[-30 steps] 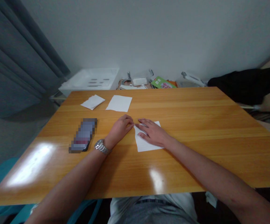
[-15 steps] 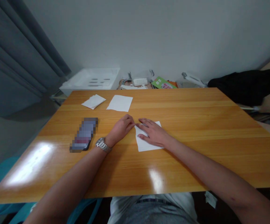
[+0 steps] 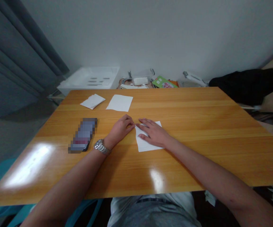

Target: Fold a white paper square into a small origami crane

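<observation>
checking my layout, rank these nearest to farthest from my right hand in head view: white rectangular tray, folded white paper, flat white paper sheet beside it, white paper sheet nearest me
1. White paper sheet nearest you: under the right hand
2. Flat white paper sheet: ahead, left
3. Folded white paper: farther left
4. White rectangular tray: left, at the back

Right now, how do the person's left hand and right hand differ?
The left hand is curled with its fingertips drawn together; the right hand is spread out.
The left hand is at the far left corner of the paper, though its grip is unclear; the right hand lies over the paper.
The left hand has a watch at its wrist; the right hand has none.
Both are ungloved.
</observation>
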Tool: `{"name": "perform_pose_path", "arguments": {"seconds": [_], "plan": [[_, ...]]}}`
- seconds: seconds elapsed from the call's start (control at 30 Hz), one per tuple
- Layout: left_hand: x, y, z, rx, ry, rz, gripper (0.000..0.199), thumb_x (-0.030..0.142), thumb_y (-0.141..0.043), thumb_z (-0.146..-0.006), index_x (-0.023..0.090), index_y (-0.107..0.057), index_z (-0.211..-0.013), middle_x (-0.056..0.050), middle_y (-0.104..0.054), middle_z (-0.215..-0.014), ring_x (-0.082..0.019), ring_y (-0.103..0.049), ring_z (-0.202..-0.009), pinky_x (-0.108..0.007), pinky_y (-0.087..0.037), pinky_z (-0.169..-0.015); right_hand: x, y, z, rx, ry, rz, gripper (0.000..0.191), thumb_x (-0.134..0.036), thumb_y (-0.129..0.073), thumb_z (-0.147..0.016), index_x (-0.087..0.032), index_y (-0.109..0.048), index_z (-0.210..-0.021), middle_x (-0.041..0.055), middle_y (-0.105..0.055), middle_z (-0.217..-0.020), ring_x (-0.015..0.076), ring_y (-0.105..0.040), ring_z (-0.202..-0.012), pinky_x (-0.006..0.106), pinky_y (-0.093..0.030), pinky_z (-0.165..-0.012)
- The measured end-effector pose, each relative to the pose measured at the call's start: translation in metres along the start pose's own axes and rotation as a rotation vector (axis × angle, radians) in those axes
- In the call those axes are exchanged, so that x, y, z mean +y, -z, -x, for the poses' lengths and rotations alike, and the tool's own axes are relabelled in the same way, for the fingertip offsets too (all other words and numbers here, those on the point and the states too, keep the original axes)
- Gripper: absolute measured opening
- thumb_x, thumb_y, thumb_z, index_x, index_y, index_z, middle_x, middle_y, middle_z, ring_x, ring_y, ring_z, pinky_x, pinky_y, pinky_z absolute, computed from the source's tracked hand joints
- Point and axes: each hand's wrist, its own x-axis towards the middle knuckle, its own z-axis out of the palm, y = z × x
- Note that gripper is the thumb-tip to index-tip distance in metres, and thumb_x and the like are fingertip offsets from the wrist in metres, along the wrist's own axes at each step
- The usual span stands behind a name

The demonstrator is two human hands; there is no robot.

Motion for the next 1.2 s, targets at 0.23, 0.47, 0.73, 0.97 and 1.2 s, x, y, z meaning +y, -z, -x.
{"name": "perform_pose_path", "arguments": {"seconds": [0.23, 0.47, 0.73, 0.97, 1.2], "plan": [[0.003, -0.004, 0.001, -0.040, -0.047, -0.026, 0.013, 0.023, -0.056, -0.099, 0.019, -0.065, -0.091, -0.008, -0.062, -0.101, -0.022, -0.062, -0.096, -0.039, -0.052, -0.093, -0.003, -0.002, 0.000, 0.039, -0.035, 0.004, 0.059, -0.056, -0.038, -0.106, -0.021, -0.050, -0.153, 0.0111, -0.042, -0.164, 0.0282, -0.036, -0.153, 0.050, -0.031, -0.126], [0.004, 0.003, 0.004, 0.026, 0.044, 0.070, 0.013, 0.028, -0.055, -0.100, 0.019, -0.064, -0.095, -0.006, -0.065, -0.096, -0.019, -0.063, -0.090, -0.033, -0.052, -0.084, 0.001, -0.003, -0.001, 0.018, -0.013, -0.008, 0.058, -0.051, -0.035, -0.108, -0.018, -0.049, -0.154, 0.0128, -0.042, -0.164, 0.0291, -0.035, -0.153, 0.051, -0.029, -0.126], [-0.006, -0.002, -0.012, 0.146, 0.184, 0.079, 0.022, 0.031, -0.058, -0.101, 0.020, -0.073, -0.112, -0.005, -0.078, -0.105, -0.020, -0.072, -0.095, -0.032, -0.055, -0.088, 0.010, 0.003, -0.002, 0.175, -0.053, -0.282, 0.050, -0.046, -0.033, -0.110, -0.017, -0.061, -0.140, 0.0142, -0.060, -0.146, 0.0243, -0.050, -0.142, 0.046, -0.038, -0.122], [-0.005, -0.006, -0.014, 0.194, 0.157, 0.087, 0.038, 0.021, -0.051, -0.101, 0.015, -0.058, -0.138, -0.011, -0.070, -0.119, -0.018, -0.069, -0.099, -0.033, -0.058, -0.089, 0.015, 0.018, 0.003, 0.301, -0.073, -0.311, 0.039, -0.043, -0.040, -0.109, -0.020, -0.068, -0.122, 0.0126, -0.069, -0.123, 0.0257, -0.062, -0.119, 0.046, -0.049, -0.107], [0.026, -0.005, 0.006, -0.143, -0.211, -0.086, 0.041, 0.035, -0.052, -0.104, 0.021, -0.057, -0.143, -0.012, -0.058, -0.145, -0.025, -0.056, -0.133, -0.043, -0.046, -0.116, 0.030, 0.035, 0.004, 0.329, -0.091, -0.295, 0.026, -0.036, -0.052, -0.104, -0.021, -0.071, -0.115, 0.0109, -0.070, -0.115, 0.0254, -0.065, -0.112, 0.045, -0.052, -0.102]]}}
